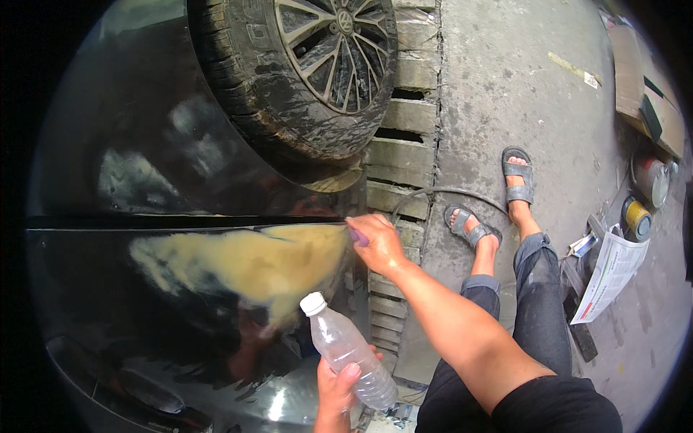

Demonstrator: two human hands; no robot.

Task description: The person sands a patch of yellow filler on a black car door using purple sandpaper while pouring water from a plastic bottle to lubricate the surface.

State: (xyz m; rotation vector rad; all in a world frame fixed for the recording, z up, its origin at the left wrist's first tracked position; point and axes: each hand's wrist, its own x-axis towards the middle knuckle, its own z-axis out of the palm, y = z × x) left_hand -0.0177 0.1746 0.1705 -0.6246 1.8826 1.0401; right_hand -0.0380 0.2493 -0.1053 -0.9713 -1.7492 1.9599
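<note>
My left hand (335, 382) is wrapped round a clear plastic bottle (352, 348) with a white cap. The bottle is tilted, its capped end toward the car panel. At the edge of the black car door (216, 332), beside the gap between two panels, my right hand (378, 244) is closed on a small purple piece (358, 237), mostly hidden by the fingers. A patch of yellowish filler (267, 260) spreads over the door just left of that hand, its borders sanded and feathered. Whether liquid is in the bottle is hard to see.
A wheel (317, 72) sits beyond the panel gap, below a fender with dull sanded spots (133, 177). Slotted concrete covers (397, 159) run along the floor. A hose (462, 190) lies near my sandalled feet. Cans (637, 219), newspaper (611, 273) and a cardboard box (635, 79) stand right.
</note>
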